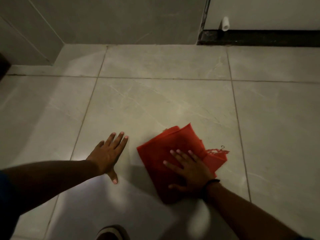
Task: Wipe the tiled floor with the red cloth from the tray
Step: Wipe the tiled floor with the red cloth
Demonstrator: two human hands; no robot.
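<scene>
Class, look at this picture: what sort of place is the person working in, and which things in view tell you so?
Probably a bathroom or similar tiled indoor room. The floor has large pale tiles with grout lines, the wall is tiled alike, and a short white pipe stub sticks out above a dark skirting strip.

Your left hand point(108, 154) lies flat, palm down, fingers together and thumb out, while your right hand point(188, 172) presses flat with fingers spread, both forearms extended forward.

The right hand point(188, 172) hides part of the red cloth point(166, 153).
</scene>
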